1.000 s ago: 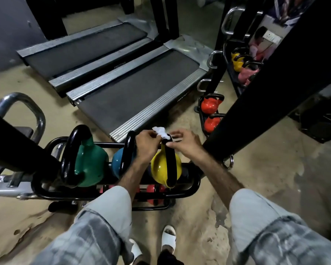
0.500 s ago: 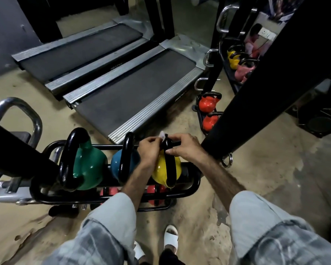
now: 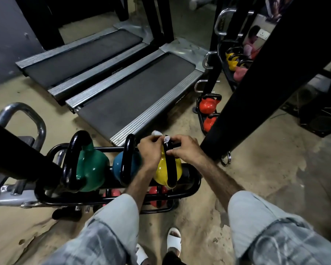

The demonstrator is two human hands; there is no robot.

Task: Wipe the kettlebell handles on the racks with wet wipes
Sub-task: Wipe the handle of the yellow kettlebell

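From the head camera we see the yellow kettlebell with its black loop handle [image 3: 170, 165] standing at the right end of the upper tier of the black tubular steel rack [image 3: 196, 183], beside a blue kettlebell [image 3: 117, 167] and a green kettlebell [image 3: 93, 167]. Our left hand [image 3: 149, 151] and right hand [image 3: 186, 148] both curl round the top of that handle, pinching a white wet wipe [image 3: 167, 139] between them. Two grey treadmill decks [image 3: 134, 100] lie on the floor beyond the rack.
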